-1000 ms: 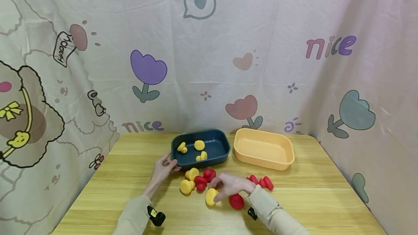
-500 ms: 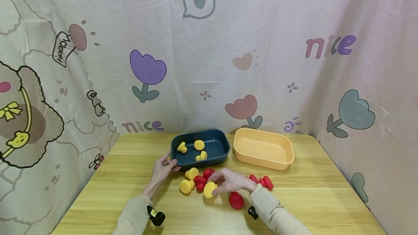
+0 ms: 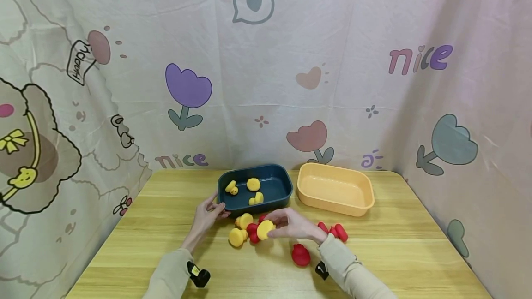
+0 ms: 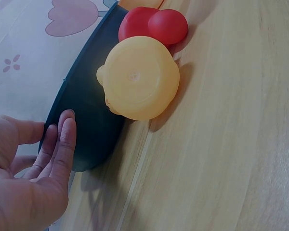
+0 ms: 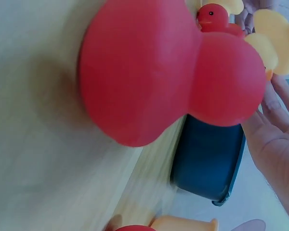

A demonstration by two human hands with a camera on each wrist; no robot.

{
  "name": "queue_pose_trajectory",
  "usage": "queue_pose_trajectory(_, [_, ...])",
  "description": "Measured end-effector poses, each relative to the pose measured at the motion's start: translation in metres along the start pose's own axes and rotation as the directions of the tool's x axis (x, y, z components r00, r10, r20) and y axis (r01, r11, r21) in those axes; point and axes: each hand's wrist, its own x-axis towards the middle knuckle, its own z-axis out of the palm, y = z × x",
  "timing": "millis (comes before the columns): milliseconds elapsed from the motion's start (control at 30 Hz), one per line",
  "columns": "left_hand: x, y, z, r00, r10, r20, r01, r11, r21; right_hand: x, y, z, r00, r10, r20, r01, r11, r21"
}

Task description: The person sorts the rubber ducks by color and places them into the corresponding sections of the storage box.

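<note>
On the table [image 3: 415,243], the blue bin [image 3: 276,183] already holds three yellow ducks, while the orange bin [image 3: 336,188] holds nothing. The left hand [image 3: 209,213] lies flat-fingered against the blue bin's corner. The right hand [image 3: 297,229] pinches a yellow duck [image 3: 264,229] just before that bin. By my reckoning, two yellow ducks and all the red ducks [image 3: 300,254] remain loose.
</note>
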Motion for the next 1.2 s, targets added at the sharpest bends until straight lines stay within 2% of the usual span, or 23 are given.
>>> queue_pose_trajectory(267, [-0.001,0.001,0.001,1.0,-0.005,-0.008,0.005,1.0,0.007,0.0,-0.001,0.0,0.993,-0.009,-0.118,0.017,0.998,0.067])
queue_pose_trajectory(567, [-0.001,0.001,0.001,1.0,-0.005,-0.001,0.005,1.0,-0.006,0.001,-0.008,-0.004,0.965,0.053,-0.256,-0.003,0.982,0.191])
queue_pose_trajectory(700, [-0.001,0.002,0.001,1.0,-0.006,0.001,0.006,1.0,-0.004,0.004,-0.012,-0.005,0.943,0.085,-0.322,-0.014,0.976,0.215])
queue_pose_trajectory(933, [-0.001,0.002,0.001,1.0,-0.007,0.002,0.007,1.0,0.003,0.009,-0.019,-0.007,0.888,0.125,-0.442,-0.02,0.972,0.233])
queue_pose_trajectory(1200, [-0.002,0.003,0.001,1.0,-0.009,-0.003,0.009,1.0,0.003,0.017,-0.024,-0.013,0.832,0.176,-0.527,-0.028,0.961,0.276])
